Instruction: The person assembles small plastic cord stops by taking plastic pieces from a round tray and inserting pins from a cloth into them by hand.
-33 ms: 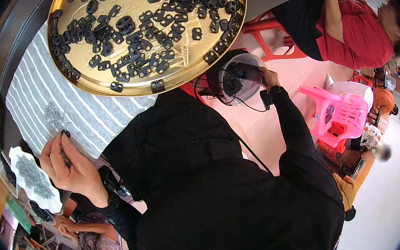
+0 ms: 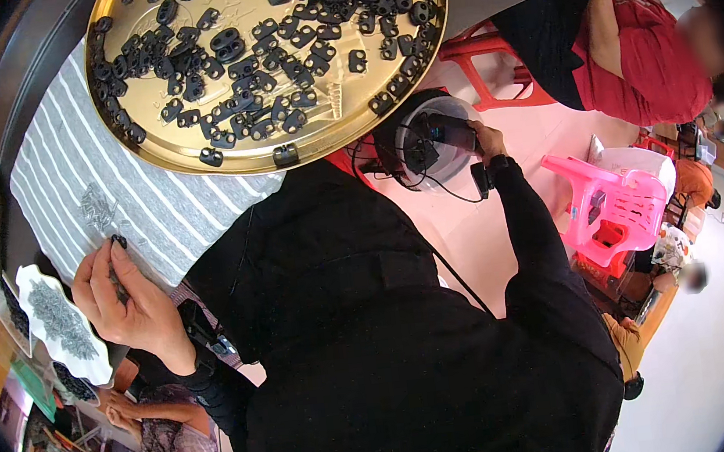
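My left hand [image 2: 130, 303] is closed in a pinch on a small black plastic piece [image 2: 119, 241] above the grey-and-white striped cloth [image 2: 57, 139]. Beside its fingertips lies a little pile of thin metal springs [image 2: 97, 210]. More springs fill a white scalloped dish [image 2: 99, 370] next to that hand. My right hand [image 2: 489, 140], out to the right, is wrapped round a dark boxy device [image 2: 453, 132] with a cable, over a round translucent tub [image 2: 434, 185]. Many black two-hole cord locks [image 2: 254, 78] are spread on a round gold tray [image 2: 164, 150] in front of me.
A container of black pieces [image 2: 14, 311] stands by the dish. Pink [image 2: 627, 225] and red [image 2: 482, 68] plastic seats are on the right. A person in red [image 2: 645, 64] sits at far right, another in a patterned top [image 2: 177, 435] at lower left.
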Demonstrator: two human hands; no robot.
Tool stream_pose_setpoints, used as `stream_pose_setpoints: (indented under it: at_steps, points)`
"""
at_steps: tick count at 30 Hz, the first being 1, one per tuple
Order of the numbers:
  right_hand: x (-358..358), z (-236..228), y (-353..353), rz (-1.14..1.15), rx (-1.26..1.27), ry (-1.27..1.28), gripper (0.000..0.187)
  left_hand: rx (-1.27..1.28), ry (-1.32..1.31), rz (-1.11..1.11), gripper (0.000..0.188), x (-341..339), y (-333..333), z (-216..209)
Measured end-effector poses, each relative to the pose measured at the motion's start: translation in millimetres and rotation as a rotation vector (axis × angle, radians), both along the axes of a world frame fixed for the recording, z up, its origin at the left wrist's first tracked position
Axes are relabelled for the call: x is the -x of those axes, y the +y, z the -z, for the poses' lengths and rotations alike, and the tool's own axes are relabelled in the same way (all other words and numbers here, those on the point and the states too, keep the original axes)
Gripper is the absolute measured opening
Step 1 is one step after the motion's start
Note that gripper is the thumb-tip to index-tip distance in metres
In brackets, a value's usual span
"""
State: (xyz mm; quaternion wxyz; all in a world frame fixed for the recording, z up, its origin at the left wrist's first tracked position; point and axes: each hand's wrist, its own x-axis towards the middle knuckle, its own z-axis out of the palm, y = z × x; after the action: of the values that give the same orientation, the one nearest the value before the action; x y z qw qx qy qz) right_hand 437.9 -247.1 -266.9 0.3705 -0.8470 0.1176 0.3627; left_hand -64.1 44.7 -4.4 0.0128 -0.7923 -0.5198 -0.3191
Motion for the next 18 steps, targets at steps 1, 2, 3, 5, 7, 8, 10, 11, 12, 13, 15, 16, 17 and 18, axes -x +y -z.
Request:
stream_pose_setpoints:
  at_steps: [1,2,3,5,7,8,10,11,12,13,15,16,17,18]
  points:
    - [0.3,0.9,-0.7,0.0,0.002,0.0,0.028,0.002,0.0,0.0,0.011,-0.8,0.1,0.2]
    - [1.3,2.2,-1.8,0.042,-0.031,0.013,0.028,0.008,-0.009,-0.003,0.011,-2.3,-0.1,0.5]
    - [4.9,0.8,1.6,0.081,-0.065,0.027,0.027,0.013,-0.016,-0.009,0.011,-2.5,-0.1,0.3]
    - [9.6,-4.6,6.3,0.079,-0.054,0.015,0.027,0.007,-0.001,-0.002,0.011,-1.3,0.3,0.3]
    - [11.5,-8.8,7.2,0.082,-0.055,-0.003,0.027,-0.012,0.008,0.01,0.011,-1.1,0.6,-1.0]
    - [11.5,-7.4,4.4,0.05,-0.073,-0.031,0.027,0.0,-0.009,0.0,0.011,-1.1,-0.2,-0.2]
    - [14.8,-9.8,4.2,0.013,-0.093,-0.058,0.027,0.01,-0.024,-0.016,0.011,0.8,-0.4,1.2]
    - [17.3,-11.7,2.3,-0.051,-0.081,-0.076,0.026,0.01,-0.009,-0.022,0.011,2.5,-0.4,1.6]
    - [17.5,-14.5,1.7,-0.108,-0.068,-0.099,0.026,0.008,0.002,-0.021,0.011,2.1,0.7,1.8]
    - [12.2,-6.3,-4.0,-0.148,-0.095,-0.099,0.031,0.004,-0.003,-0.02,0.011,1.5,0.4,1.7]
    - [12.4,2.7,-15.8,-0.218,-0.114,-0.203,0.035,0.018,-0.012,-0.023,0.011,0.2,-0.6,1.2]
    - [14.7,4.3,-19.0,-0.29,-0.129,-0.302,0.04,0.014,-0.013,-0.023,0.011,-0.3,-1.0,1.0]
    - [14.2,5.4,-21.0,-0.326,-0.144,-0.318,0.047,0.016,-0.012,-0.02,0.011,-1.0,-1.4,0.9]
    - [14.9,3.8,-19.1,-0.328,-0.149,-0.319,0.047,0.015,-0.01,-0.021,0.011,-1.0,-2.1,-0.3]
